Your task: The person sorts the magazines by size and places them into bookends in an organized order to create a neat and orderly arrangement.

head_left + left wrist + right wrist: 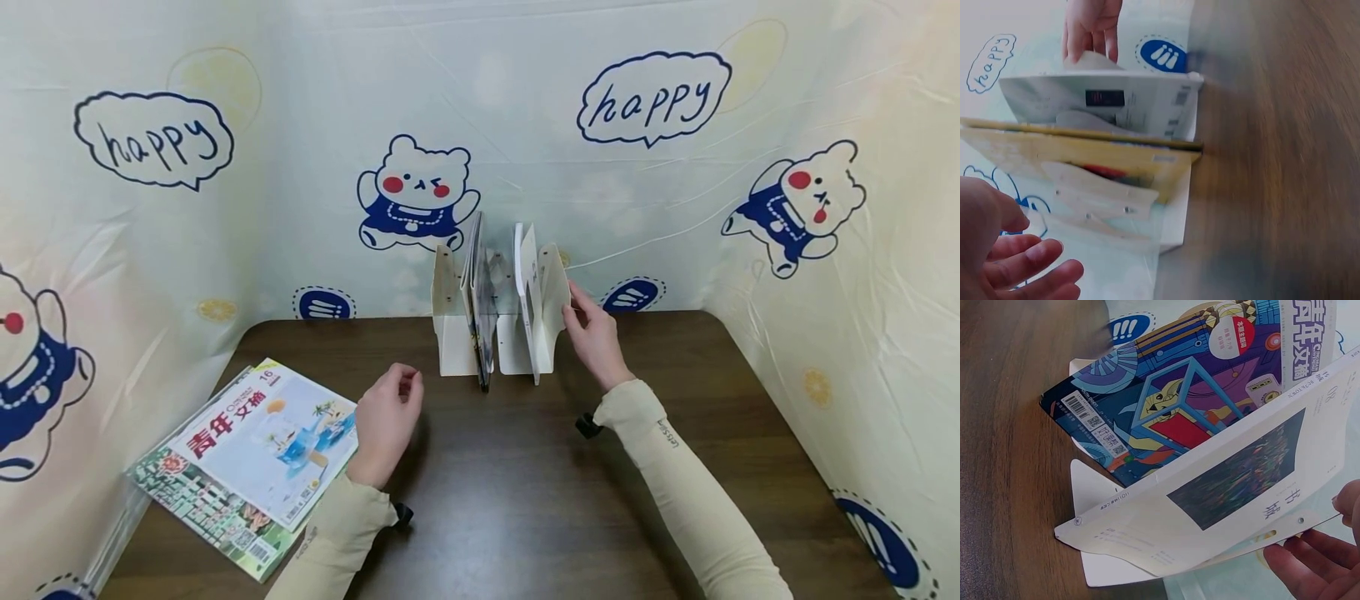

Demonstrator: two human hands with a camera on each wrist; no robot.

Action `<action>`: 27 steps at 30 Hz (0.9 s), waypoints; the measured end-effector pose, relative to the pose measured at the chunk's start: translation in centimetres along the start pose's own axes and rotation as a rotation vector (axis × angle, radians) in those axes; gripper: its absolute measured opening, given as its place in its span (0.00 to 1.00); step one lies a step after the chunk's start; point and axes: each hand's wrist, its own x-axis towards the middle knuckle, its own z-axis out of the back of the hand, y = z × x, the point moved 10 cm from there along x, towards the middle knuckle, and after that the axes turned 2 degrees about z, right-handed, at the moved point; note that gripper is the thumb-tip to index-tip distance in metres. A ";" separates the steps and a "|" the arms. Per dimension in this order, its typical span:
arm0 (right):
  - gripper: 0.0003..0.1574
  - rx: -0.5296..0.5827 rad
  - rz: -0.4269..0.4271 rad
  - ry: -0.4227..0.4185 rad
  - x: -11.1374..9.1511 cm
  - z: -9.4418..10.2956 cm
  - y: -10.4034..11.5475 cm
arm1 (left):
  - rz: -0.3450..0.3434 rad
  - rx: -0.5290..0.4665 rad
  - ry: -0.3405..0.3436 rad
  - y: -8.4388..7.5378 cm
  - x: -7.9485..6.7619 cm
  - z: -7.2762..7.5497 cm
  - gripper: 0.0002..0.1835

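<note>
A white desktop book rack (pixel 456 350) stands upright at the table's back edge. My right hand (pixel 596 337) holds the outer edge of its right-hand panel (pixel 555 292), thumb on one face and fingers on the other. Inside that panel leans a white book (pixel 1235 481) with a dark cover picture. Toward the rack's left side stand thin magazines (pixel 480 308), one with a colourful blue and purple cover (pixel 1179 400). My left hand (pixel 386 421) hovers in front and to the left of the rack, fingers loosely bent, with nothing in it.
Several magazines lie stacked at the table's left: a light blue one (pixel 277 433) partly covers a green one (pixel 210 508). The brown tabletop (pixel 510 500) spreads out in front of the rack. A pale printed curtain (pixel 525 108) encloses the table's back and sides.
</note>
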 end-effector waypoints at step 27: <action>0.33 -0.034 0.036 -0.014 -0.1 0.0 0.2 | 0.117 0.139 -0.091 8.6 0.1 7.2 0.12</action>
